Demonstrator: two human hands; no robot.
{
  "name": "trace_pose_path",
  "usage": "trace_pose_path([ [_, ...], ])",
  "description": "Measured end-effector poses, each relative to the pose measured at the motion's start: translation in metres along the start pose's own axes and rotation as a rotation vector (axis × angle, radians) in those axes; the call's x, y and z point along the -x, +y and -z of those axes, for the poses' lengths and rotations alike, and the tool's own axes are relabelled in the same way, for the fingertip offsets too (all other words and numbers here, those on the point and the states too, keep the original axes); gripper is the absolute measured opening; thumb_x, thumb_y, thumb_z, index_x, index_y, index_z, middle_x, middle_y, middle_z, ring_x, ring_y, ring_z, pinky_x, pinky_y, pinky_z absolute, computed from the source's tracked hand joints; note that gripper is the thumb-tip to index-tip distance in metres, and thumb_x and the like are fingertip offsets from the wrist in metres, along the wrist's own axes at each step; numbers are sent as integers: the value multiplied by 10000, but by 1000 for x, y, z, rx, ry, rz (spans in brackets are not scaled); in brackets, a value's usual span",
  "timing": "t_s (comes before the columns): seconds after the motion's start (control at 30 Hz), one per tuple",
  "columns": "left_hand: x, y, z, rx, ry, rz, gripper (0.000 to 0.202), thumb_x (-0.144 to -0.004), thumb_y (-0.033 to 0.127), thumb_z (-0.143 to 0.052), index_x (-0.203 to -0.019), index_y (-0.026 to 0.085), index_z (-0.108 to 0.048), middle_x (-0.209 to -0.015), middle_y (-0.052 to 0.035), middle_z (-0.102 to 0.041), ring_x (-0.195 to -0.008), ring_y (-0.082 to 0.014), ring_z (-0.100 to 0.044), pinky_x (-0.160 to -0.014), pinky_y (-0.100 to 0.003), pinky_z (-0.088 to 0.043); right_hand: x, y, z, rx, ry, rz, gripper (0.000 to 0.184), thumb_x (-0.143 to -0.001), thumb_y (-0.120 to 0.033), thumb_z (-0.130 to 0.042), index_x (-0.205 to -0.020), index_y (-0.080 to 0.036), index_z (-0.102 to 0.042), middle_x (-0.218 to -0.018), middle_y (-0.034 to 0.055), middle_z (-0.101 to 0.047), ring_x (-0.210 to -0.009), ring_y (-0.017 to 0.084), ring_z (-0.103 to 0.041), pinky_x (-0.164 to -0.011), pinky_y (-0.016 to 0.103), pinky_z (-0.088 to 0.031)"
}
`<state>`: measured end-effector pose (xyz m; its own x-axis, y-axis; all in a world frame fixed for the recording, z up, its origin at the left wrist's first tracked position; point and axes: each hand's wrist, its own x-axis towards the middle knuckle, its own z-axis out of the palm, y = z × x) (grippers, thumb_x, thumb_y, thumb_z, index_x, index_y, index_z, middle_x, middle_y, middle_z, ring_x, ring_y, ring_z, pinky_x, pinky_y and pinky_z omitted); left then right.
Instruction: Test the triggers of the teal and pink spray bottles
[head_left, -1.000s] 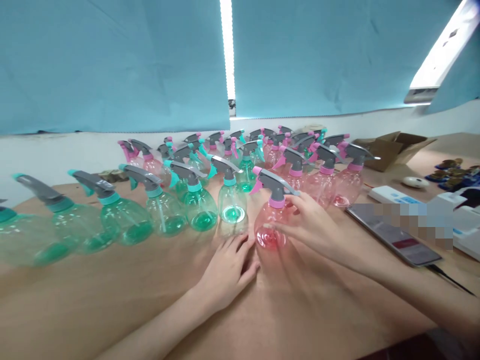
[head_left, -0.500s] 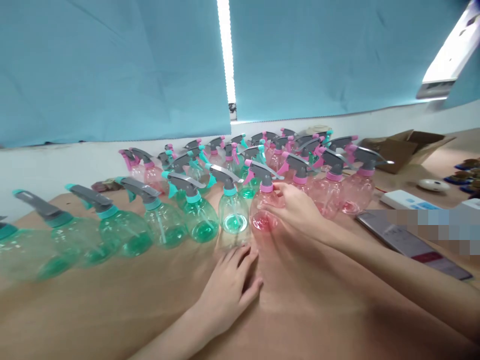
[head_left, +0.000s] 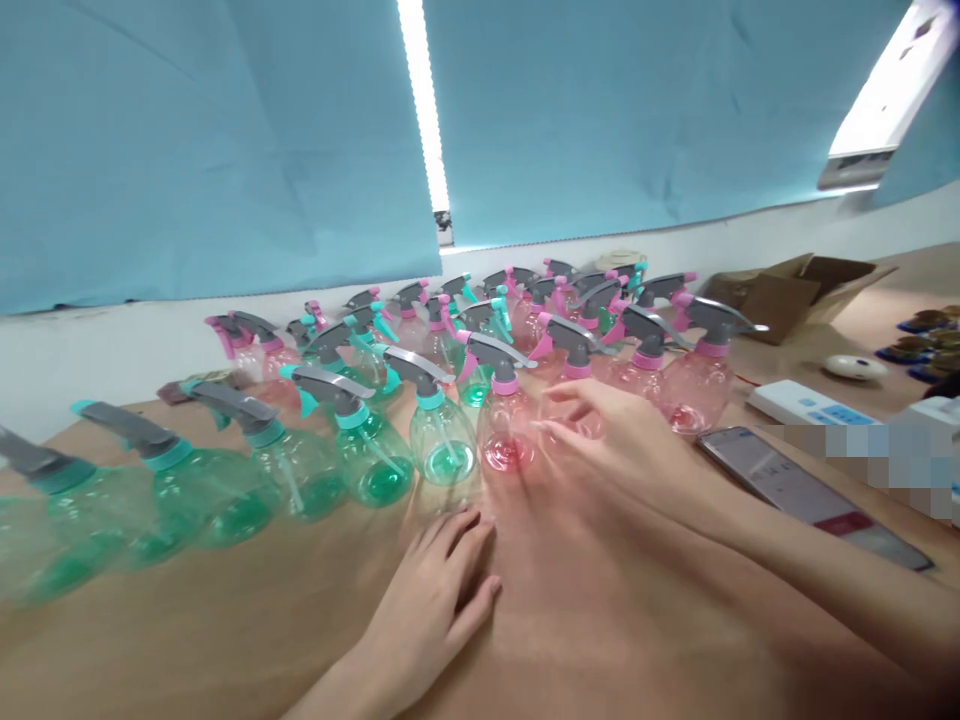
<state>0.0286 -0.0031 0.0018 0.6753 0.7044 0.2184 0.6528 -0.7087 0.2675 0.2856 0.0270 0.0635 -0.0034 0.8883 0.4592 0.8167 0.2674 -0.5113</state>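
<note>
My left hand [head_left: 431, 590] lies on the brown table [head_left: 570, 630], its fingers stretched out, holding nothing. Just right of a pink spray bottle [head_left: 510, 430] hovers my right hand [head_left: 622, 440], its thumb and fingers apart and empty. That bottle stands upright in the front row, with a grey trigger head and a little pink liquid in it. Beside it on the left is a green spray bottle [head_left: 444, 445] with a turquoise collar. Another pink spray bottle [head_left: 576, 365] is partly hidden behind my right hand.
More green bottles [head_left: 300, 470] extend leftward along the front, and several mixed ones crowd behind. On the right lie a phone [head_left: 810, 500], a white power strip [head_left: 814, 405] and a white mouse [head_left: 853, 367]. An open cardboard box [head_left: 787, 300] stands farther back. Blue blinds hang behind.
My right hand has let go of the pink spray bottle and drawn back to the right, fingers opening. My left hand still rests on the table. The view has shifted slightly.
</note>
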Motion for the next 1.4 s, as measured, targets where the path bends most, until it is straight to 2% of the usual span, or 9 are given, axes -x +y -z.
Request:
trace_pose_path([
  [0.1,-4,1,1,40,31,2,362,-925,258,-501,-1286,238,-480,-1300,-101,-547,-1188,-293,-532,-957,-450,-479,5,16,19,50,30,-89,200,-854,-381,-549,-982,-268,-653,-904,5,-736,-709,204,-667,-604,331,-474],
  [0.23,-8,7,-1,62,83,15,364,-915,218,-506,-1277,248,-473,-1284,-94,-554,-1173,-284,-545,-959,-450,-483,4,37,27,210,70,-132,303,-845,-430,-542,-1031,-211,-637,-935,68,-735,-831,288,-676,-646,377,-466],
  [0.57,-22,34,-13,139,70,-15,342,-923,181,-487,-1260,240,-487,-1255,-85,-553,-1174,-266,-526,-987,-446,-458,-20,47,4,171,-16,-37,608,-817,-551,-566,-1223,-98,-545,-1226,211,-630,-1042,367,-641,-785,452,-509],
  [0.7,-26,45,-15,187,57,-23,334,-913,172,-494,-1240,241,-493,-1231,-83,-560,-1155,-265,-533,-980,-450,-458,-25,51,-4,132,-31,-48,529,-816,-540,-576,-1171,-148,-580,-1217,175,-642,-1008,353,-658,-783,452,-513],
  [0.87,-28,55,-13,255,31,-17,320,-908,148,-499,-1215,235,-506,-1205,-71,-562,-1128,-236,-543,-978,-406,-458,-16,51,-4,139,-16,-54,605,-814,-587,-543,-1246,-164,-518,-1238,162,-629,-1042,358,-640,-790,460,-505],
  [1.1,-24,58,-17,357,76,-8,308,-922,199,-495,-1225,254,-491,-1205,-69,-557,-1113,-242,-558,-950,-412,-481,26,30,15,172,-79,-125,634,-802,-634,-510,-1233,-169,-514,-1066,144,-691,-860,350,-680,-653,441,-497],
  [1.2,-22,55,-17,387,122,36,457,-900,215,-541,-1330,256,-394,-1323,-89,-486,-1229,-265,-479,-1023,-460,-418,41,7,27,111,-101,-105,524,-796,-654,-512,-1046,-198,-583,-906,88,-700,-725,268,-673,-573,364,-474],
  [1.27,-19,50,-17,415,169,70,609,-873,242,-594,-1402,260,-293,-1404,-103,-416,-1298,-289,-409,-1062,-511,-358,47,-12,34,61,-159,-68,388,-806,-590,-553,-865,-209,-600,-748,43,-673,-605,208,-631,-504,313,-430],
  [1.4,-12,38,-18,532,172,75,874,-812,334,-699,-1472,274,-130,-1478,-137,-335,-1322,-348,-379,-1047,-583,-348,54,-42,29,-5,-241,66,239,-797,-467,-637,-880,-242,-627,-810,25,-673,-718,210,-640,-576,311,-459],
])
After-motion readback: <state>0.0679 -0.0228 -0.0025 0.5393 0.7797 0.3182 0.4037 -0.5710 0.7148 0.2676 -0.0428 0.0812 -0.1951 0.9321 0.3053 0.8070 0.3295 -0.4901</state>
